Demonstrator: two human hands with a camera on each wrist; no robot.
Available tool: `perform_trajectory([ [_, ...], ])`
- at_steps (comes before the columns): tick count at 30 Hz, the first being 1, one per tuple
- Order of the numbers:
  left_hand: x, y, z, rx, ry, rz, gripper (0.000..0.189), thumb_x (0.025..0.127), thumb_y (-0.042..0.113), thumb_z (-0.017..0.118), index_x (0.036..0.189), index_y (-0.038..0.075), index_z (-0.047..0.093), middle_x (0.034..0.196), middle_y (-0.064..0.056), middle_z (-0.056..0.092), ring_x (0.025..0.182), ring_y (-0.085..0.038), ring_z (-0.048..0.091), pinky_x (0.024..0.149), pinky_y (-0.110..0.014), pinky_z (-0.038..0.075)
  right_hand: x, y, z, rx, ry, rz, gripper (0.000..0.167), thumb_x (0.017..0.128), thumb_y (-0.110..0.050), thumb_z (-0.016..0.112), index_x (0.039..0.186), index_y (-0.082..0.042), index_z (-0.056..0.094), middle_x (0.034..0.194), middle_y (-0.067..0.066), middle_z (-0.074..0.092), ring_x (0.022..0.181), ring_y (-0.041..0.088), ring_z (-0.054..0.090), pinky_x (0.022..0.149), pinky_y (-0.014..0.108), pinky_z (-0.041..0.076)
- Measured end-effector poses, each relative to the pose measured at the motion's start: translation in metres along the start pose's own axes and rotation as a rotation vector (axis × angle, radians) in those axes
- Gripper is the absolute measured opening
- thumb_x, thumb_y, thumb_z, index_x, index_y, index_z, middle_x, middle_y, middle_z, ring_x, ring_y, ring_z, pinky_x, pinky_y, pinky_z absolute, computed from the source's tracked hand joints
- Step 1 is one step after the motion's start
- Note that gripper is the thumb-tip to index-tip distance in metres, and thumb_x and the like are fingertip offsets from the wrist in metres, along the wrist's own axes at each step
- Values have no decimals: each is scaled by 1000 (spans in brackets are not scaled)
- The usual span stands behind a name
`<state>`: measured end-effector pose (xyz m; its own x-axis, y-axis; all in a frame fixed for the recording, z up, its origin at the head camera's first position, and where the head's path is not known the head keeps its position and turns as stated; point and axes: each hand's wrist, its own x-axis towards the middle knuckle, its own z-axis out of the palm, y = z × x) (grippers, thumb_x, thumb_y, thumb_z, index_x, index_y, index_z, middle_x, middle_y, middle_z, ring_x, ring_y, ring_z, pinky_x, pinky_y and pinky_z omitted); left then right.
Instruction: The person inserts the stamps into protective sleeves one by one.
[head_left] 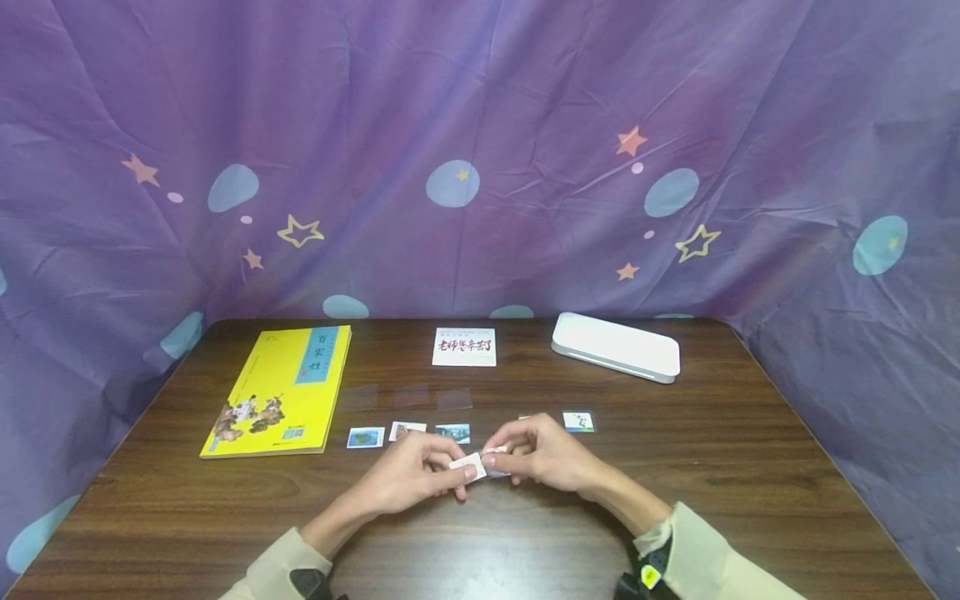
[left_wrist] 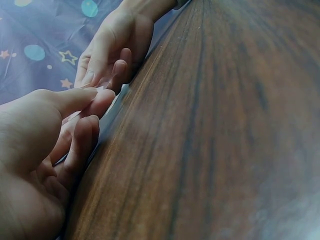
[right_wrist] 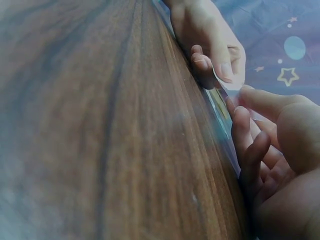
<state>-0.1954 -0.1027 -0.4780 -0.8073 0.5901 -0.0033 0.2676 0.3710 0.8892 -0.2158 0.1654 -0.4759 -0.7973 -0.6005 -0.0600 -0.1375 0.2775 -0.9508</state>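
Note:
Over the front middle of the table, both hands meet fingertip to fingertip. My left hand pinches a small white card between thumb and fingers. Close against that card, my right hand pinches a thin, glossy, partly see-through piece; its fingers hide much of it. In the right wrist view, the left hand faces the right hand, with the thin piece bridging their fingertips. Just beyond the hands lie picture cards, including a blue-green one and a landscape one.
Another picture card lies to the right. Several clear rectangles lie behind the card row. A yellow book is at the left, a white card with red writing at the back, and a white case back right.

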Motion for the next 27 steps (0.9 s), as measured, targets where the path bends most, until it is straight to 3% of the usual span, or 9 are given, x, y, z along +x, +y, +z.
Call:
perform_trajectory([
  [14,0,1,0,26,-12,18,14,102,42,75,99,29,78,84,12,81,58,0,48,53,-16,37,0,1,1,-31,-32,-24,13,98,-23,81,108,-15,80,94,6,81,73,12,71,68,29,64],
  [22,0,2,1,-66,13,0,20,109,36,67,114,19,75,95,2,83,73,-11,70,64,-27,61,0,0,0,-18,16,9,15,100,-23,78,110,-13,77,97,8,80,75,14,70,67,29,63],
  [27,-2,0,0,-121,30,-12,18,109,29,67,114,11,67,101,-2,84,78,-15,73,66,-30,63,0,1,-2,11,66,48,20,100,-28,78,114,-13,77,96,9,80,68,12,66,59,23,55],
])
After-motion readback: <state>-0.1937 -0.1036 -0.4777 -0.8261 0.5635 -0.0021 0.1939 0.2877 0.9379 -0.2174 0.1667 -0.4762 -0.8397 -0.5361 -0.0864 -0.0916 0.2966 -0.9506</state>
